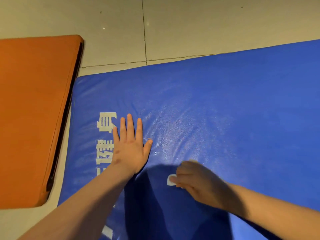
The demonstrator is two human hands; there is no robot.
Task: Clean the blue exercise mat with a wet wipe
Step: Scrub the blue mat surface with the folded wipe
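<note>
Nearest you, your right hand (194, 181), blurred, has its fingers curled round the white wipe (171, 181) and presses it onto the blue mat (242, 110) spread on the floor. Just beyond, to the left, your left hand (129, 146) lies flat with its fingers straight, likely bracing you and keeping the cover taut. Farther out there's a wet-looking sheen, and an orange mat (34, 110) lies at the left.

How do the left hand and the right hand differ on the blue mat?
The left hand lies flat with straight fingers; the right hand is curled. The left hand holds nothing; the right hand grips a white wet wipe. Both are over the blue exercise mat.
</note>
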